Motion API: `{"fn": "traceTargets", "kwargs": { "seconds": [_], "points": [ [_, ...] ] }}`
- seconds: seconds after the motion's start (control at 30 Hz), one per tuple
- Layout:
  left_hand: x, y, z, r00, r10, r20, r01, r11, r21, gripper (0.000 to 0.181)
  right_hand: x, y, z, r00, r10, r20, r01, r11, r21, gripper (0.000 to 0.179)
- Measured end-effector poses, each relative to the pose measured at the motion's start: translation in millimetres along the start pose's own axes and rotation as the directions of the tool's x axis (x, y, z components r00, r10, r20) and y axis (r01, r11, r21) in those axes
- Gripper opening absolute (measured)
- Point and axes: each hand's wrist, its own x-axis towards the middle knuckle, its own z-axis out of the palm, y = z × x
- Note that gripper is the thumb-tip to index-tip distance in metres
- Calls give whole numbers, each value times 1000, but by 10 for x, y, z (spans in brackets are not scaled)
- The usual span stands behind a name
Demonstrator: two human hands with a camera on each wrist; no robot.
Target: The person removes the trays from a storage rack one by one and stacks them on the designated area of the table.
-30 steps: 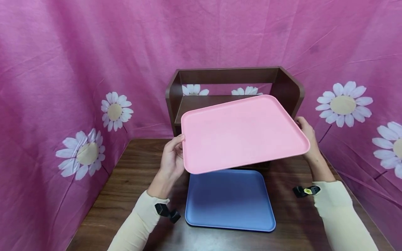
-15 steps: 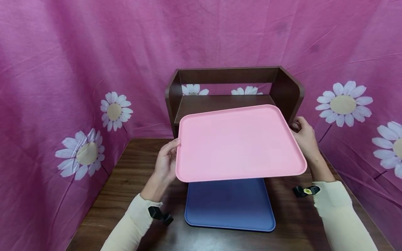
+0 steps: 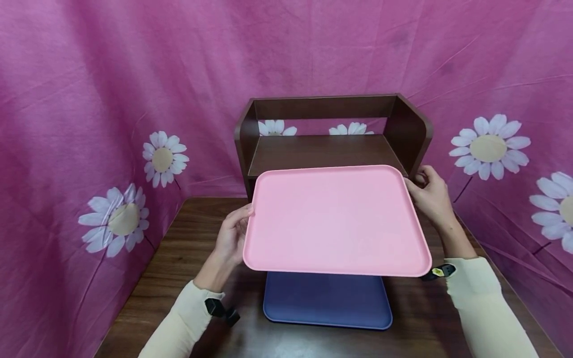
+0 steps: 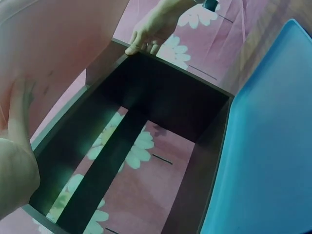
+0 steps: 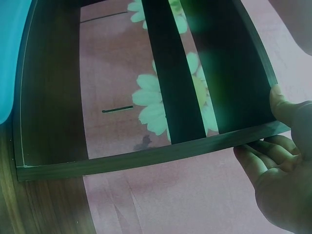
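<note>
A pink rectangular tray (image 3: 335, 223) is raised in front of the shelf, its face tilted toward me. My left hand (image 3: 230, 236) grips it by the left edge, with fingers (image 4: 19, 109) spread along its underside in the left wrist view. A dark brown two-level shelf (image 3: 322, 151) stands at the back of the table. At its right side my right hand (image 5: 282, 161) pinches the corner where shelf board and side panel meet, thumb on the front edge and fingers outside. A blue tray (image 3: 327, 303) lies flat on the table, partly hidden by the pink one.
The wooden table (image 3: 179, 263) runs beneath everything. Pink cloth (image 3: 210, 99) printed with white daisies hangs behind and on both sides. The shelf's lower level (image 5: 122, 83) has an open back with a crossbar (image 4: 105, 170).
The pink tray has come down and slightly left with my left hand, levelling out and covering more of the blue tray. My right hand stays at the shelf's side.
</note>
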Motion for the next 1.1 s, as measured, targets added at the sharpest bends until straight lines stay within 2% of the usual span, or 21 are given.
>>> {"fn": "traceTargets", "kwargs": {
  "seconds": [0.23,0.57,0.7,0.93,1.1],
  "points": [
    [-66,-29,-64,999,-23,-25,23,999,28,51,-24,-7,-15,1000,6,28,-5,1000,-2,39],
    [-172,-113,-159,999,-47,-8,47,999,3,47,-17,-3,-37,999,-4,50,3,1000,20,38],
    [-208,-169,-206,999,-52,-6,52,999,11,46,-10,-7,-34,999,-9,43,8,1000,10,40],
    [-245,-290,-313,995,-75,59,75,997,2,48,-21,-17,-23,999,-19,42,18,1000,23,37],
    [-269,-395,-382,994,-101,35,100,995,20,50,-24,-19,-17,999,-21,44,19,999,39,35]
  ]
}}
